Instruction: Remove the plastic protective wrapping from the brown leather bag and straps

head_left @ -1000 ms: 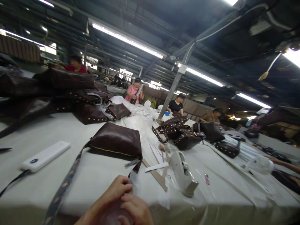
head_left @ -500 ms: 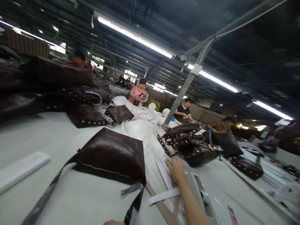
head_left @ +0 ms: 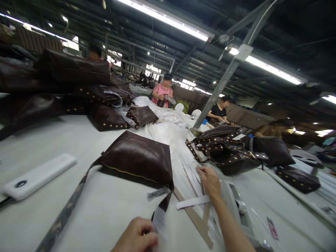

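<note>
A dark brown leather bag (head_left: 138, 159) lies on the grey worktable (head_left: 105, 206) in front of me, its long strap (head_left: 65, 213) trailing toward the near left. My left hand (head_left: 138, 236), at the bottom edge, is closed on the bag's strap end (head_left: 160, 217). My right hand (head_left: 210, 182) reaches forward and rests on thin white and tan strips (head_left: 193, 202) beside the bag; its fingers are bent down onto them, and whether they grip one is unclear.
A white tape dispenser (head_left: 238, 206) sits just right of my right arm. A white flat device (head_left: 36, 176) lies at left. Studded brown bags (head_left: 225, 152) are piled ahead and at far left (head_left: 70, 80). Other people work at the table's far side.
My right hand left my left hand and reached forward to the strips. The view tilted and shifted; my left hand stays near the bottom on the strap end.
</note>
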`<state>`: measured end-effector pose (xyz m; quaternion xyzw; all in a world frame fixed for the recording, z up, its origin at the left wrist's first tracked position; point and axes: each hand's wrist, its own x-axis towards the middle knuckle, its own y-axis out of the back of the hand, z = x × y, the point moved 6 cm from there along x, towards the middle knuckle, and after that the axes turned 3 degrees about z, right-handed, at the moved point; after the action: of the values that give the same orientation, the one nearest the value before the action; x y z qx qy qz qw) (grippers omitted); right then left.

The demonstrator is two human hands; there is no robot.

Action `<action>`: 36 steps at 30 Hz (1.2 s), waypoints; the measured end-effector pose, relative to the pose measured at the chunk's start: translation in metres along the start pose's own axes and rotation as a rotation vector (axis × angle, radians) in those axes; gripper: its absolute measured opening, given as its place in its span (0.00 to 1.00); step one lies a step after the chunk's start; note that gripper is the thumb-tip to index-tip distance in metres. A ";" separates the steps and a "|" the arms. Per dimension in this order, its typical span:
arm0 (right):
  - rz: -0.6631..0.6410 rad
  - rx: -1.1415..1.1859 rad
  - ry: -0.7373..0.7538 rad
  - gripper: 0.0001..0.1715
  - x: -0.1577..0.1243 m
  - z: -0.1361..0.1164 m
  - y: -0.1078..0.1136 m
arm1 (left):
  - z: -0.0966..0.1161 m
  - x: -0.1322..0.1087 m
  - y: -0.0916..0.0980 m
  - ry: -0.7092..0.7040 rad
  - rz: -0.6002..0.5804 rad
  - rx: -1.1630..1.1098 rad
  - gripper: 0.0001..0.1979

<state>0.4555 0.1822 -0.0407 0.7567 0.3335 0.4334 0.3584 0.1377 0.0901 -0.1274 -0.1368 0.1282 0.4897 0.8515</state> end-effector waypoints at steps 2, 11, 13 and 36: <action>-0.099 0.292 0.027 0.14 -0.042 -0.026 0.007 | 0.011 -0.005 -0.003 -0.023 -0.030 -0.008 0.05; -0.440 1.112 -0.540 0.33 -0.236 -0.085 0.000 | 0.019 -0.011 0.004 -0.146 -0.137 0.003 0.06; -0.493 1.253 -0.707 0.34 -0.251 -0.089 -0.009 | 0.020 -0.014 0.005 -0.188 -0.170 0.057 0.06; -0.266 1.179 -0.426 0.22 -0.221 -0.107 -0.009 | 0.028 -0.032 0.000 -0.391 -0.186 0.357 0.09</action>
<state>0.2694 0.0342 -0.1009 0.8485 0.5283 -0.0306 -0.0087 0.1248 0.0746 -0.0904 0.1014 0.0328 0.3960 0.9121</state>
